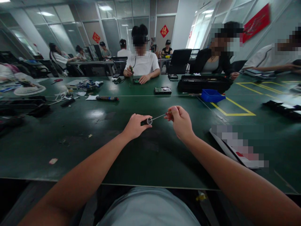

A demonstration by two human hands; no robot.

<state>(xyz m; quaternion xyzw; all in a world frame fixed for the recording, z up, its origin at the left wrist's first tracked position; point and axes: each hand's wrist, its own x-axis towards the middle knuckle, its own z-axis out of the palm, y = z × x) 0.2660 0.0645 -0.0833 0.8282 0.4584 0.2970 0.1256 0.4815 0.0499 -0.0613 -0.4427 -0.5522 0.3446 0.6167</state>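
Screwdriver [149, 121]: one; left hand [134, 126], right hand [180, 121] gripping.

Lit dimly from ceiling panels [105, 7] and right-hand windows [205, 21]. Glaring softly on the green table [96, 113]. Bowed toward the edges.

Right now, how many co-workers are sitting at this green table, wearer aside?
3. Person in a white T-shirt straight across; person in a black jacket further right; person in white at the far right, partly cut off. More sit at desks behind.
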